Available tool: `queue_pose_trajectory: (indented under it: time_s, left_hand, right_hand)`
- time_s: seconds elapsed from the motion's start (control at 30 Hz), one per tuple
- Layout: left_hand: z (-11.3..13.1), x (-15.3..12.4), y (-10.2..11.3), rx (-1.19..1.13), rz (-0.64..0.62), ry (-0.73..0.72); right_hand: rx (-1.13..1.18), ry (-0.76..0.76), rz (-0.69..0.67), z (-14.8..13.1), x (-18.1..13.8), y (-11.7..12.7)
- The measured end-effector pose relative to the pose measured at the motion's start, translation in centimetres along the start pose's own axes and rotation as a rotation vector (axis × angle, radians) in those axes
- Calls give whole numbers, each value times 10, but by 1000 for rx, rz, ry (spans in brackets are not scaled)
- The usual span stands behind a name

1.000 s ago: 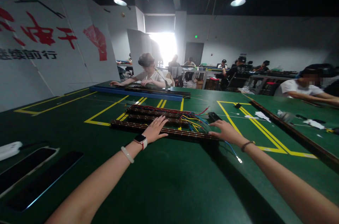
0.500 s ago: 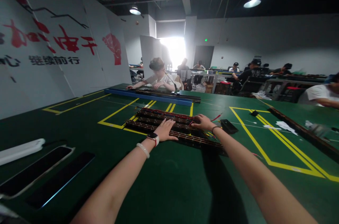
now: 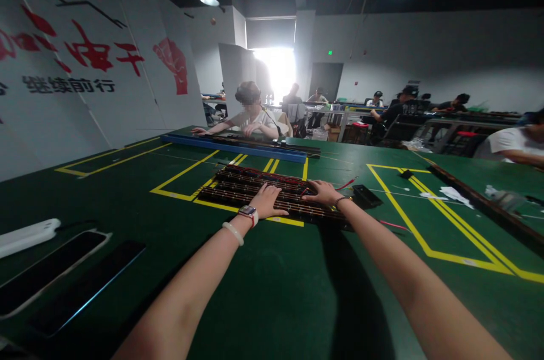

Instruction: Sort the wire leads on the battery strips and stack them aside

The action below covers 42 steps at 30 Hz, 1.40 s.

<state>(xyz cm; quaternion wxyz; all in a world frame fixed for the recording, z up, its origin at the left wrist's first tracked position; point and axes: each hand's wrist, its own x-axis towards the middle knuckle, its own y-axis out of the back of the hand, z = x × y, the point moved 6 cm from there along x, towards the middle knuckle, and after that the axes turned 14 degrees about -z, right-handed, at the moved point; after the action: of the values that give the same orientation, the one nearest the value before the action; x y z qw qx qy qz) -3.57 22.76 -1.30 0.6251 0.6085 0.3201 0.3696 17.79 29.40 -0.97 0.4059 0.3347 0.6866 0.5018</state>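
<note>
Closely packed, slim straight strips (image 3: 292,199), splayed left hand (image 3: 266,202), right hand (image 3: 325,194) atop

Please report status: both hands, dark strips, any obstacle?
Left hand spread on dark strips; right hand on them, grip unclear. Strips side by side. Black box to their right, seemingly not blocking.

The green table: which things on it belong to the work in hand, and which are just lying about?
Seem part of the work:
long dark-brown strips, under the left hand and right hand
thin red wires towards their right end
perhaps the black rectangular box nearby

Seem just lying about:
white rounded plastic device
pale-edged black slab, phone-like
blue-edged black slab, phone-like
crumpled white paper scraps
</note>
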Motion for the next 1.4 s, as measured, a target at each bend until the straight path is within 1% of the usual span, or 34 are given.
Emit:
queue_pose_trajectory:
  time_s: [0.1, 0.27, 0.6, 0.87, 0.97, 1.1, 1.2, 1.4]
  left_hand:
    - [1, -3, 1, 2, 8, -18]
    - [12, -10, 4, 9, 28, -62]
    - [57, -18, 3, 38, 58, -170]
    - [92, -25, 0, 45, 87, -228]
    - [110, -29, -2, 44, 104, -255]
    - [142, -31, -5, 49, 124, -301]
    - [170, -31, -9, 41, 139, -346]
    - [234, -27, -12, 3, 166, -474]
  right_hand:
    - [-23, -35, 1, -3, -6, 1]
    - [-6, -26, 15, -4, -24, -4]
    - [84, 36, 114, 8, -87, -26]
    - [98, 54, 162, 15, -134, -33]
    - [107, 44, 172, 21, -155, -36]
    - [121, 14, 177, 34, -190, -43]
    - [138, -27, 164, 47, -222, -50]
    - [178, -170, 165, 79, -295, -66]
